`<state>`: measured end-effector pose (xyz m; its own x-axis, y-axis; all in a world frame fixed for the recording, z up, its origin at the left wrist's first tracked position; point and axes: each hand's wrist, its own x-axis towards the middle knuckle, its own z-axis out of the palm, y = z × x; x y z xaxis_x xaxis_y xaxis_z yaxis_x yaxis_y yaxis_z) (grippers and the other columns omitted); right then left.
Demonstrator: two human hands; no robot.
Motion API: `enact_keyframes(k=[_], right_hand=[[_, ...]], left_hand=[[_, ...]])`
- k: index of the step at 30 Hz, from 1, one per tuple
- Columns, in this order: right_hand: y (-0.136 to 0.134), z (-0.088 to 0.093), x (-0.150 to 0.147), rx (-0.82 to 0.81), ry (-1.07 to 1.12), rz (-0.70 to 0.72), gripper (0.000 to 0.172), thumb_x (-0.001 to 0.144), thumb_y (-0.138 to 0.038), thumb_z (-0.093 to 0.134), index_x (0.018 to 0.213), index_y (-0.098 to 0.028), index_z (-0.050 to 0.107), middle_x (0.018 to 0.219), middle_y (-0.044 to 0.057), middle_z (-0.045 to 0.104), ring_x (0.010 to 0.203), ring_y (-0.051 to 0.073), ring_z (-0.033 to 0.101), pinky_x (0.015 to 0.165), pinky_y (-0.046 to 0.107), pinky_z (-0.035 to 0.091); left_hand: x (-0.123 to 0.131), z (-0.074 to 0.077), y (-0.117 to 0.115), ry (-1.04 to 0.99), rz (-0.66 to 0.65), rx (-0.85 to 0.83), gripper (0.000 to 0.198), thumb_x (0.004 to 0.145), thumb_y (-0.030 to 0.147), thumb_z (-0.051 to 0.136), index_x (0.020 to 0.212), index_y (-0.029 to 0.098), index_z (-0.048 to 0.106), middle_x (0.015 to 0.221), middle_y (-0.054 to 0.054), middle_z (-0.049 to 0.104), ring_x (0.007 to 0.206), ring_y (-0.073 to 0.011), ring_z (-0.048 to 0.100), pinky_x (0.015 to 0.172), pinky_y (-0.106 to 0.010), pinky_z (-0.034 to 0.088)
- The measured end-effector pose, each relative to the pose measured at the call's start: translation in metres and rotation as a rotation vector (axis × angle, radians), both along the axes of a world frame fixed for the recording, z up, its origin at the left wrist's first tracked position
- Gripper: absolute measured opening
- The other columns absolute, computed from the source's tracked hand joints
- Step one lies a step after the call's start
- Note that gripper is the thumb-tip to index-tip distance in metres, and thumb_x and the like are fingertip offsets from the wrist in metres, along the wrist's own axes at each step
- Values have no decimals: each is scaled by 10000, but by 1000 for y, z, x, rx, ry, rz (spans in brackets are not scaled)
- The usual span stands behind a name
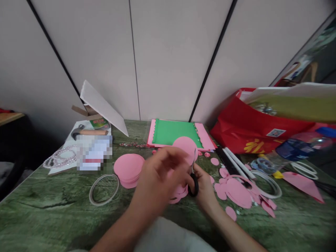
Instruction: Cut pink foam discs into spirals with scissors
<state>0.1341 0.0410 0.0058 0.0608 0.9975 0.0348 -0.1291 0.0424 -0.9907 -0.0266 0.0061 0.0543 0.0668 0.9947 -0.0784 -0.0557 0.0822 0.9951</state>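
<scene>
My right hand (203, 183) is closed around a pair of black-handled scissors (193, 185), blades pointing up and away from me. A round pink paper disc (183, 144) is raised behind the blades, overlapping them. My left hand (164, 171), blurred, has its fingers curled at the lower left of the disc and appears to grip it; its fingertips are partly smeared. Beneath my hands lie more pink paper pieces (178, 197), mostly hidden. To the left of my left hand sits a stack of pink paper circles (129, 167).
Pink scraps (237, 192) and a tape roll (274, 189) lie on the right, near a red bag (236, 122) and a plastic bottle (291, 147). A green sheet (174, 131) lies at the back. Leftward are another ring (91, 196), a hammer (91, 132) and bead strings (59, 159).
</scene>
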Motion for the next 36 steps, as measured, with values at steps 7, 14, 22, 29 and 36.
enact_keyframes(k=[7, 14, 22, 29, 36], right_hand=[[-1, 14, 4, 56, 68, 38, 236, 600, -274, 698, 678, -204, 487, 460, -64, 542, 383, 102, 490, 380, 209, 404], [-1, 9, 1, 23, 182, 143, 342, 544, -301, 779, 701, -201, 491, 493, -75, 534, 369, 76, 463, 380, 182, 373], [-3, 11, -1, 55, 200, 199, 379, 547, -332, 791, 711, -192, 480, 564, -63, 521, 429, 75, 449, 425, 192, 371], [1, 10, 4, 70, 186, 175, 412, 539, -323, 802, 800, -197, 510, 601, -56, 508, 513, 98, 435, 479, 210, 337], [-3, 14, 5, -38, 155, 321, 470, 502, -292, 826, 797, -196, 473, 613, -54, 547, 511, 92, 460, 497, 214, 338]], left_hand=[[27, 13, 69, -102, -223, -155, 318, 616, 385, 711, 778, 117, 656, 761, -59, 652, 635, -137, 571, 597, -267, 432], [32, 10, 61, -330, -188, -201, 233, 594, 245, 761, 752, 112, 652, 637, -25, 632, 574, -110, 550, 582, -244, 436], [35, 14, 59, -167, -163, 1, 184, 707, 275, 671, 650, 105, 629, 531, -24, 631, 473, -94, 531, 446, -193, 403], [33, 19, 56, 10, -93, 97, 138, 662, 229, 698, 639, 118, 620, 462, 7, 613, 391, -89, 509, 392, -188, 409], [31, 18, 60, -82, 45, 89, 121, 692, 222, 670, 735, 116, 629, 499, 15, 634, 422, -93, 543, 436, -194, 452]])
